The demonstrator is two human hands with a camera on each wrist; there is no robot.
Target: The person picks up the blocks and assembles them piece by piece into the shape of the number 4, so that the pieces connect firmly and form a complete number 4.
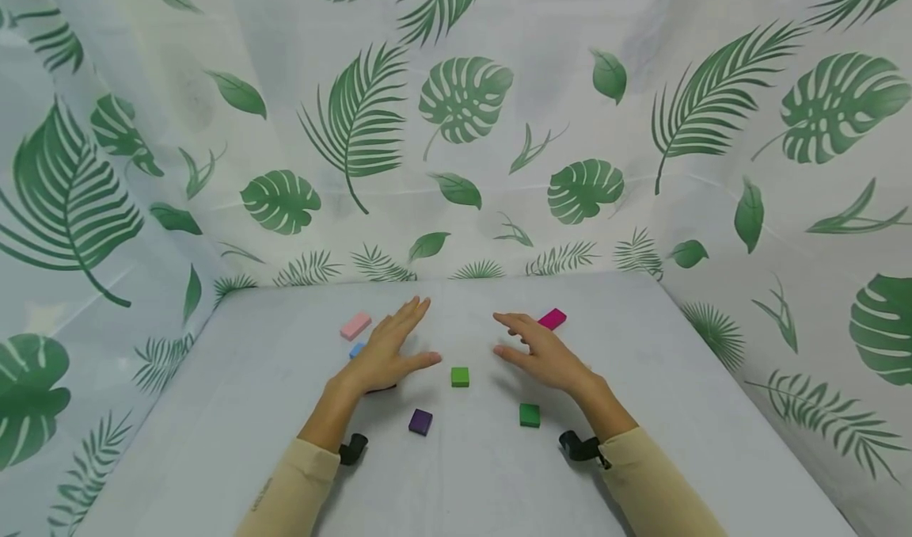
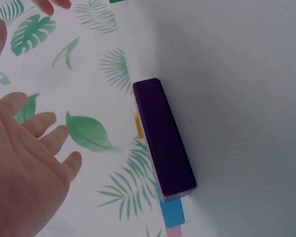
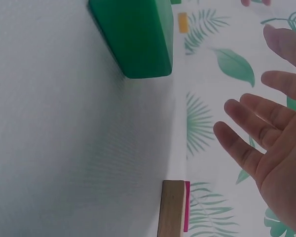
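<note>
White cloth [image 1: 570, 14] printed with green leaves, behind and on both sides; white-covered table [image 1: 456, 481] in front, strewn with small blocks. Held above it, left hand [image 1: 385, 355] and right hand [image 1: 549, 356], well apart from each other. Left fingers extended, slightly spread, thumb stretched away toward the middle; right fingers gently bent, gaps between them in the right wrist view.

At far left, pink block [image 1: 355, 326], long axis slanting from near left to far right. Beyond the right hand, magenta block [image 1: 554, 318], slanted the same way, near end covered. Beside the left hand, blue block [image 1: 356, 351], partly hidden; cannot tell its long axis. Nearer, purple block [image 1: 420, 422], square-looking, turned slightly askew. Between the hands, light green block [image 1: 459, 377]; nearer and to the right, dark green block [image 1: 530, 415]; both square-looking from above, roughly in line with the table's far edge. Under the left hand, dark edge [image 1: 381, 390] of another block.

Seen close from the left wrist, long dark purple block [image 2: 164, 138], long axis running down the frame, lower end leaning right; beyond it, strip of orange block [image 2: 139, 126]. From the right wrist, wooden block [image 3: 171, 210], long axis nearly vertical in frame.

Counted in the head view: seven, two of them green.
</note>
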